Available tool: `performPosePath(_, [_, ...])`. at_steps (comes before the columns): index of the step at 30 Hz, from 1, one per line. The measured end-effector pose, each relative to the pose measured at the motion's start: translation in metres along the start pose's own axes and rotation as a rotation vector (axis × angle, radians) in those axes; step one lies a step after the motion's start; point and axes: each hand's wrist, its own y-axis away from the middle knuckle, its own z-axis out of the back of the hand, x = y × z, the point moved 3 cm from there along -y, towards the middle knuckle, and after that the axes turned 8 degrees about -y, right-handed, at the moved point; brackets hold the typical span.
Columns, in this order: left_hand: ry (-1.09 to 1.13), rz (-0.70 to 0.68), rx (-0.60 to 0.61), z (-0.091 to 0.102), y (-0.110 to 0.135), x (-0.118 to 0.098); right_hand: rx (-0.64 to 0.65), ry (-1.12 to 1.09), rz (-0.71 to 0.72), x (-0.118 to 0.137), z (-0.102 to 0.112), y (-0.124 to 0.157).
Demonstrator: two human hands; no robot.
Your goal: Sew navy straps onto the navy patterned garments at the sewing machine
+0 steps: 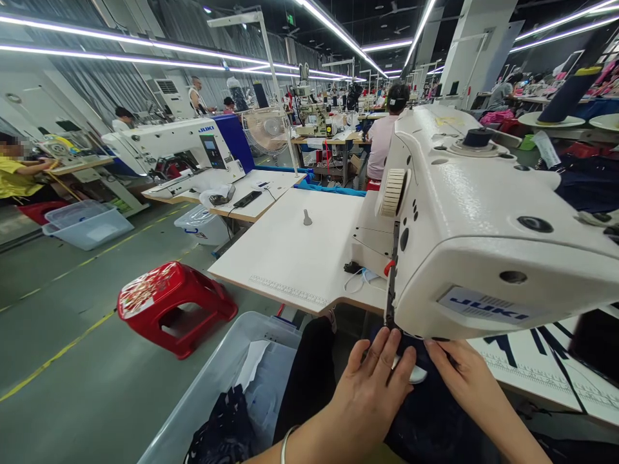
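Note:
A white sewing machine point(483, 232) stands close on the right, its head over both my hands. Dark navy fabric point(430, 419) hangs below the machine's head and drapes down over my lap. My left hand point(367, 393) lies on the fabric by the stitching area, fingers stretched out and its thumb hidden. Beside its fingertips shows a small white rounded plate point(411, 370). To the right, my right hand point(459, 370) has thumb and fingers closed on the fabric, fingertips partly under the machine head. The needle is hidden.
The white worktable point(285, 251) extends left with a small grey piece point(307, 218) on it. A clear plastic bin point(261, 322) with dark cloth sits beside my leg. Further left is a red stool point(176, 303). Dark strips point(503, 348) lie right. Ahead sits a co-worker point(380, 138).

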Motion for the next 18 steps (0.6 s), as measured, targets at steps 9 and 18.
performPosePath(9, [0.047,0.003,0.015,0.004,-0.006,0.008,-0.018,-0.042,-0.075,0.004,-0.004,0.003])
performPosePath(18, [0.067,0.011,0.001,0.002,-0.003,0.007,-0.096,-0.089,-0.155,0.012,-0.013,0.008])
